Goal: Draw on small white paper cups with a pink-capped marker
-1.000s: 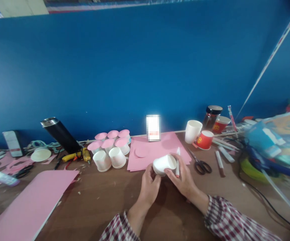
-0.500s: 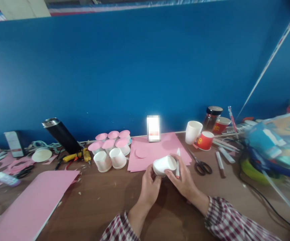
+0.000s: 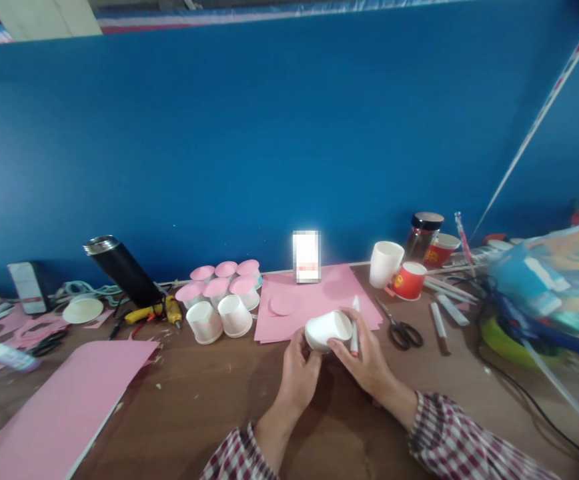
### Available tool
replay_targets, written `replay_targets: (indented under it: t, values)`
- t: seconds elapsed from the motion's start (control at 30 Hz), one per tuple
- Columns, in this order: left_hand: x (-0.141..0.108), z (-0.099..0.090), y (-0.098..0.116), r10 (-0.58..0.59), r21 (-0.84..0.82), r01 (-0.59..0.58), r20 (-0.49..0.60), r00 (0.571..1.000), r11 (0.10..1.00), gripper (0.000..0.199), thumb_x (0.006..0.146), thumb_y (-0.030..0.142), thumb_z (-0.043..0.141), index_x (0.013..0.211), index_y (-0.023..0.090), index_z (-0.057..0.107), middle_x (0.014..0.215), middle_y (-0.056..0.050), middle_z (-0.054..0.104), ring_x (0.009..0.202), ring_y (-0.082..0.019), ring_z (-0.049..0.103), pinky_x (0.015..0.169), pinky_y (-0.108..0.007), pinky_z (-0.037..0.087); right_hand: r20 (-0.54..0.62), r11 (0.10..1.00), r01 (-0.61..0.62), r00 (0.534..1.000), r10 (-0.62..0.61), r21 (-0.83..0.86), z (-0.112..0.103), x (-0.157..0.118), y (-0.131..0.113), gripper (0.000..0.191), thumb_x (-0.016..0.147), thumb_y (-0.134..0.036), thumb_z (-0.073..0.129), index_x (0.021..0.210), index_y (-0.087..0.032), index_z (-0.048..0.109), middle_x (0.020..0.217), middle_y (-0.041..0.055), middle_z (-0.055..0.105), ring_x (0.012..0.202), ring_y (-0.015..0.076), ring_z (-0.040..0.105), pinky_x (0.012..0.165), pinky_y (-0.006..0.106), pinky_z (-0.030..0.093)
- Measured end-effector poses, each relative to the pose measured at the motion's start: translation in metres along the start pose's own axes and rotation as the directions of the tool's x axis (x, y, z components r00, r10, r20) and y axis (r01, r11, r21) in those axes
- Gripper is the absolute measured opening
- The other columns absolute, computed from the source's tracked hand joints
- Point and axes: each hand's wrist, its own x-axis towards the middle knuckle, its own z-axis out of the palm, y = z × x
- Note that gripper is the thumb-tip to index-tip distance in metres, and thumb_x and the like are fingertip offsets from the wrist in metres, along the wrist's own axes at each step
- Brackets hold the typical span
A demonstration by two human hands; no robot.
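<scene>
A white paper cup (image 3: 325,330) lies on its side between my hands, just above the table. My left hand (image 3: 300,373) grips it from the left, fingers closed around that end. My right hand (image 3: 367,357) holds the other end with thumb and fingers. A white marker-like stick with an orange end (image 3: 354,339) shows beside my right fingers; whether they grip it too is unclear. Behind the cup, a pink paper circle (image 3: 282,305) rests on pink paper sheets (image 3: 319,293). To the left stand two upside-down white cups (image 3: 235,315) and several cups topped with pink discs (image 3: 216,288).
Scissors (image 3: 403,333), white sticks (image 3: 439,320), a red cup (image 3: 409,281) and a white cup stack (image 3: 386,264) are on the right. A black flask (image 3: 124,270), a yellow-handled tool (image 3: 144,314) and a pink folder (image 3: 74,407) are on the left. A blue partition (image 3: 269,133) rises behind.
</scene>
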Motion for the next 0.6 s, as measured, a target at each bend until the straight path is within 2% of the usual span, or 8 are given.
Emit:
replay_targets:
  t: [0.6]
  values:
    - [0.0000, 0.0005, -0.0024, 0.009, 0.017, -0.009, 0.007, 1.000, 1.000, 0.040, 0.069, 0.006, 0.048, 0.108, 0.013, 0.053, 0.103, -0.009, 0.065, 0.093, -0.019, 0.062, 0.083, -0.032, 0.050, 0.018, 1.000, -0.001, 1.000, 0.001, 0.003, -0.0006, 0.0003, 0.0010, 0.042, 0.082, -0.033, 0.059, 0.118, -0.018, 0.045, 0.107, 0.0104, 0.060, 0.096, 0.0234, 0.061, 0.083, 0.035, 0.051]
